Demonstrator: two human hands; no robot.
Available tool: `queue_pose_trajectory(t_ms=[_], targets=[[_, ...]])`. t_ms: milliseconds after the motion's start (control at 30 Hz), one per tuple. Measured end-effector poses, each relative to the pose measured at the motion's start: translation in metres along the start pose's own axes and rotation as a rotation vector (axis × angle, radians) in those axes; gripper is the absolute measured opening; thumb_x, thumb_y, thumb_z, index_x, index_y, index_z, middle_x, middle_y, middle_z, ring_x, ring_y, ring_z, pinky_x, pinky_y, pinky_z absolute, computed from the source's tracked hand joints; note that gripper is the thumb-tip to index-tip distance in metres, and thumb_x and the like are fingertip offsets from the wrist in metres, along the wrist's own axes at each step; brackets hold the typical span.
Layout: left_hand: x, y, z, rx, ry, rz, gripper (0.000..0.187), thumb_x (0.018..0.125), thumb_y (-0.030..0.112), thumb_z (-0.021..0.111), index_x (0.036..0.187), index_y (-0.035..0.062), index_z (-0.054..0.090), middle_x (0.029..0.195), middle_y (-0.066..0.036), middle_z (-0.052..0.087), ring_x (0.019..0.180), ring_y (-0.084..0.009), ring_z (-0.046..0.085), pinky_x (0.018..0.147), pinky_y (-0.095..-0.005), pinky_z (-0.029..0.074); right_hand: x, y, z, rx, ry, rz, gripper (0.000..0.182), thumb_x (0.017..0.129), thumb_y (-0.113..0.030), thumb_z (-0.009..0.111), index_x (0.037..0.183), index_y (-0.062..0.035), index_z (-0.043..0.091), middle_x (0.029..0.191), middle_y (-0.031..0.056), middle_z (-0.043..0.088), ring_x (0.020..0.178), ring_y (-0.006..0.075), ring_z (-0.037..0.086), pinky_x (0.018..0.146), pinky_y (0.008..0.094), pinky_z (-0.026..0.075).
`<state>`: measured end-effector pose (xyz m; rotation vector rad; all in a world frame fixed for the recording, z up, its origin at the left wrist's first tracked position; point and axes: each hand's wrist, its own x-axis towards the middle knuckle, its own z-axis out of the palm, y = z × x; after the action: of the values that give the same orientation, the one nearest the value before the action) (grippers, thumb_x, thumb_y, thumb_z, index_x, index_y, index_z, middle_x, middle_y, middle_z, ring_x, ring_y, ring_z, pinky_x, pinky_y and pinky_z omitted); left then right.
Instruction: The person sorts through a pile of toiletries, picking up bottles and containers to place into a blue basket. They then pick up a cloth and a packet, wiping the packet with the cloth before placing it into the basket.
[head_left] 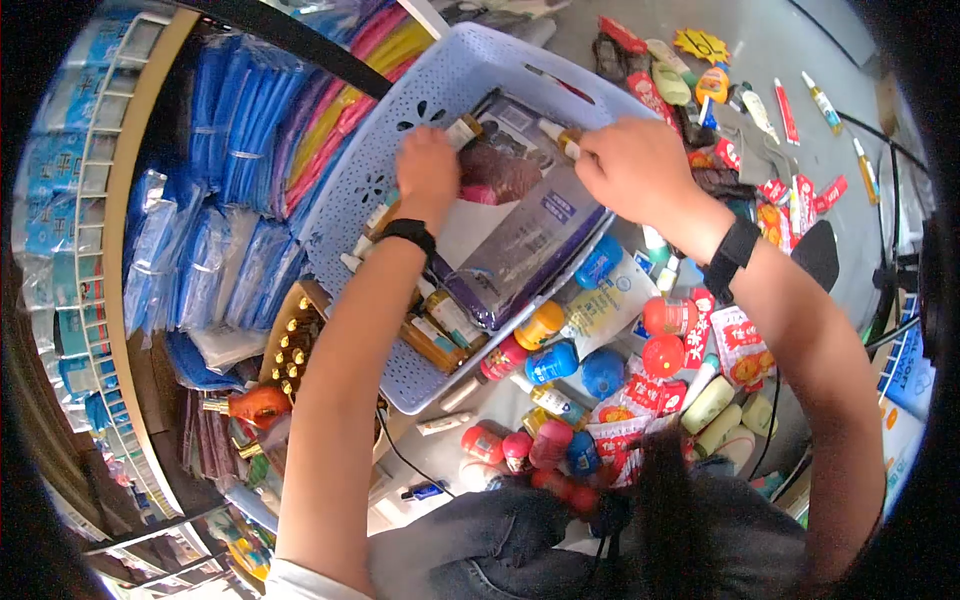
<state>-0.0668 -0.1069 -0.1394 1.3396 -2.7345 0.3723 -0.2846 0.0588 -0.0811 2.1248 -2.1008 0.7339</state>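
A pale blue perforated plastic basket (400, 385) is tilted in front of me. My right hand (635, 172) is closed around a small amber bottle (557, 135) with a white cap, over the basket's far right part. At the left wall, my left hand (428, 172) has curled fingers against another amber bottle (462, 131) with a pale label; the hand partly covers it. Between my hands lies a purple-and-grey plastic-wrapped package (520, 245) inside the basket. Several more labelled amber bottles (452, 318) lie along the basket's left and near sides.
Blue plastic-wrapped bundles (235, 110) fill the shelf at left. An orange pump-top bottle (262, 405) stands beside the basket. Right of it lie red and blue round containers (603, 372), red packets (742, 345) and green bottles (710, 405). A black cable (410, 455) hangs near my lap.
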Motion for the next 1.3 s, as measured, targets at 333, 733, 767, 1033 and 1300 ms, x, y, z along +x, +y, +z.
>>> queue_pose_trajectory(t_ms=[333, 733, 767, 1033, 1300], targets=[[0.022, 0.109, -0.001, -0.36, 0.089, 0.684, 0.017, 0.081, 0.016, 0.05, 0.092, 0.0111, 0.062, 0.094, -0.004, 0.058, 0.097, -0.0216, 0.054, 0.087, -0.0377, 0.04, -0.002, -0.001, -0.004, 0.057, -0.01, -0.021, 0.017, 0.074, -0.021, 0.055, 0.067, -0.009, 0.064, 0.062, 0.0131, 0.058, 0.063, 0.0328, 0.057, 0.059, 0.0468, 0.044], [0.046, 0.063, 0.026, 0.113, 0.171, 0.556, 0.023, 0.085, 0.015, 0.047, 0.106, 0.0105, 0.055, 0.103, -0.004, 0.057, 0.101, -0.0207, 0.055, 0.093, -0.0419, 0.04, -0.002, -0.003, -0.003, 0.073, 0.091, -0.055, 0.021, 0.07, -0.021, 0.056, 0.056, -0.0066, 0.059, 0.056, 0.0122, 0.057, 0.057, 0.0308, 0.057, 0.057, 0.0442, 0.045], [0.048, 0.058, 0.026, 0.12, 0.136, 0.516, 0.026, 0.084, 0.014, 0.047, 0.109, 0.0095, 0.054, 0.107, -0.005, 0.056, 0.103, -0.0211, 0.054, 0.094, -0.0408, 0.04, -0.002, -0.003, -0.003, 0.077, 0.097, -0.056, 0.021, 0.07, -0.021, 0.056, 0.056, -0.0067, 0.059, 0.056, 0.0121, 0.057, 0.057, 0.0307, 0.057, 0.057, 0.0442, 0.045], [0.044, 0.061, 0.015, -0.089, 0.007, 0.299, 0.027, 0.081, 0.008, 0.049, 0.108, 0.0098, 0.054, 0.11, -0.009, 0.052, 0.101, -0.0283, 0.053, 0.087, -0.0381, 0.046, -0.001, -0.004, -0.002, 0.063, 0.089, -0.032, 0.021, 0.07, -0.022, 0.057, 0.056, -0.0067, 0.059, 0.057, 0.0119, 0.057, 0.058, 0.0305, 0.057, 0.058, 0.0439, 0.045], [0.037, 0.074, 0.022, -0.454, 0.171, 0.341, 0.023, 0.081, 0.005, 0.05, 0.104, 0.0083, 0.053, 0.113, -0.017, 0.044, 0.11, -0.0357, 0.046, 0.085, -0.0409, 0.049, 0.0, -0.005, -0.003, 0.072, 0.045, -0.01, 0.015, 0.071, -0.018, 0.056, 0.06, -0.0069, 0.057, 0.058, 0.0116, 0.054, 0.061, 0.032, 0.055, 0.056, 0.0451, 0.041]])
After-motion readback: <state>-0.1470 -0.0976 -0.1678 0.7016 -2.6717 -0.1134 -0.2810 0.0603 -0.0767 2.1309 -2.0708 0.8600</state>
